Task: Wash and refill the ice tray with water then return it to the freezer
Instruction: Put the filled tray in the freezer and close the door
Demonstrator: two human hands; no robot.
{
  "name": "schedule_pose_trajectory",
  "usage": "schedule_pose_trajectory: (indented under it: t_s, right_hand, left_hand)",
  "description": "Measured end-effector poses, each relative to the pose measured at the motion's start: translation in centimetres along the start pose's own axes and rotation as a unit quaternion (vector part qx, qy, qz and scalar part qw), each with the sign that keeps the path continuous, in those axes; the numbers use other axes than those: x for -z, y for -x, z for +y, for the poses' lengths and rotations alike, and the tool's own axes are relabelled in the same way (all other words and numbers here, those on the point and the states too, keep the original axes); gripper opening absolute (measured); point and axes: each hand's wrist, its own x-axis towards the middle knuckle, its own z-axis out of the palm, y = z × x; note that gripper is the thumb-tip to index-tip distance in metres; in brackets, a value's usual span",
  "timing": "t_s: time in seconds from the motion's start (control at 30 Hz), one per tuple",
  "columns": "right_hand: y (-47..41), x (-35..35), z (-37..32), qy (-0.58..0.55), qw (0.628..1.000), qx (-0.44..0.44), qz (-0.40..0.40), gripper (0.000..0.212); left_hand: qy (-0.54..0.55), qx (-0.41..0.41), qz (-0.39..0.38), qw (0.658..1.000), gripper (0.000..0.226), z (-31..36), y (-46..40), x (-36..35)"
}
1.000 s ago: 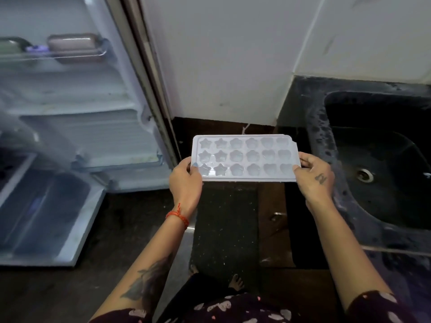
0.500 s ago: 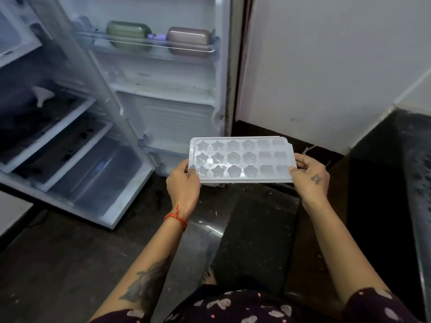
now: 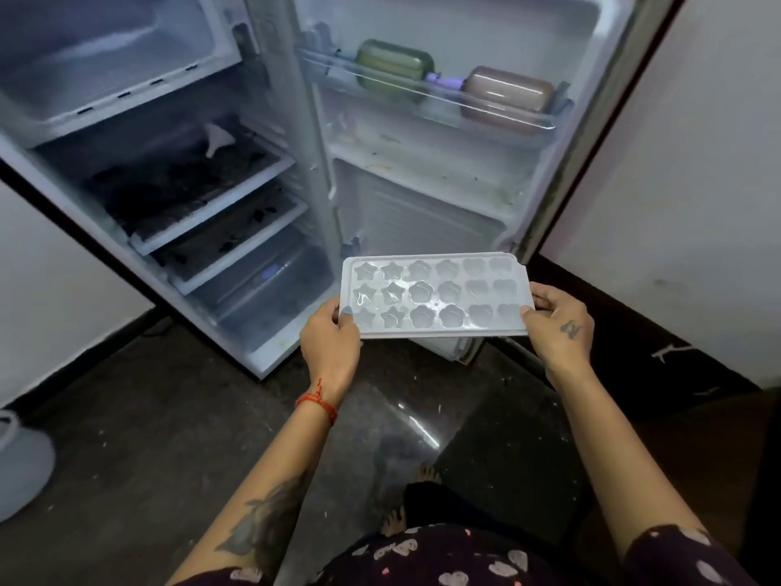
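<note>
A white ice tray (image 3: 435,294) with star, flower and heart moulds is held level in front of the open fridge. My left hand (image 3: 329,338) grips its left end, thumb over the rim. Its right end is gripped by my right hand (image 3: 560,327). The moulds look glossy; whether they hold water I cannot tell. The freezer compartment (image 3: 110,57) stands open at the top left, well above and left of the tray.
The open fridge door (image 3: 443,171) stands behind the tray, with a green box (image 3: 395,69) and a brown box (image 3: 507,95) on its upper shelf. Fridge shelves (image 3: 203,196) lie left. A white wall (image 3: 684,196) is right, a pale round object (image 3: 21,467) on the floor at left.
The view has swung left from the sink to the open fridge. Both hands keep the same hold on the tray, which now sits right in front of the fridge door.
</note>
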Motion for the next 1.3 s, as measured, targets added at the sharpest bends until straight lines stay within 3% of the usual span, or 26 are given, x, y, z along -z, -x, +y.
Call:
schedule_pose_trajectory:
  t_s: [0.6, 1.3]
  right_hand:
    - [-8.5, -11.3, -7.6, 0.012, 0.973, 0.115, -0.198, 0.038]
    - [-10.5, -26.0, -20.3, -0.018, 0.946, 0.191, -0.263, 0.040]
  left_hand:
    - [0.035, 0.097, 0.177, 0.979, 0.028, -0.7, -6.0, 3.1]
    - [0.022, 0.085, 0.265, 0.960, 0.027, -1.5, -19.2, 11.9]
